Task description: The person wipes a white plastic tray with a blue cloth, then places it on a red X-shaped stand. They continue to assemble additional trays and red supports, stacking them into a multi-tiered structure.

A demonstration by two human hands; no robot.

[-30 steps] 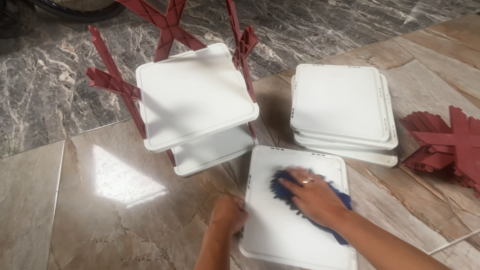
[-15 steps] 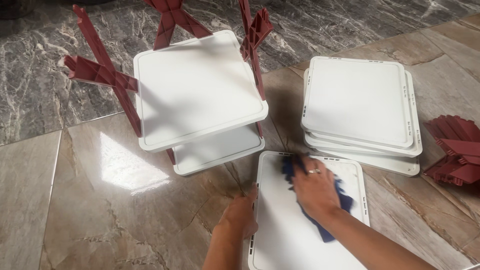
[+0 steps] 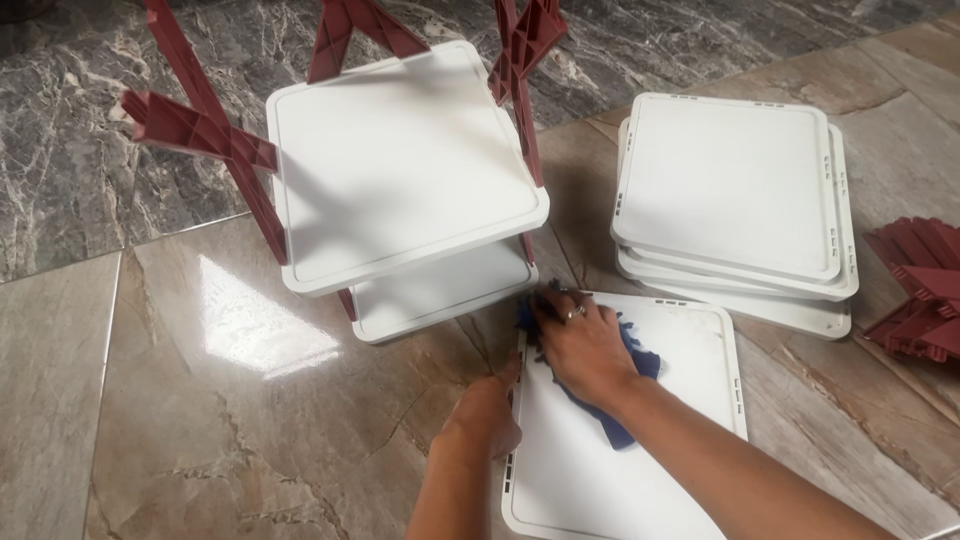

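head cam | looks steeply down, fwd | close above floor (image 3: 200, 400)

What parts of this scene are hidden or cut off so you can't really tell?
- Blue cloth: mostly under the right hand, head view.
- White panel: near end cut by the bottom edge.
- Lower shelf: covered by the top shelf.
- Red pieces: cut by the right edge.

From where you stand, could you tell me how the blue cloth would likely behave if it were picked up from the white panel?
The blue cloth would probably go floppy: it lies bunched and creased under the right hand, with a frayed edge. It looks thin, so likely light. It seems to slide easily on the smooth white panel, which the left hand touches at the edge.
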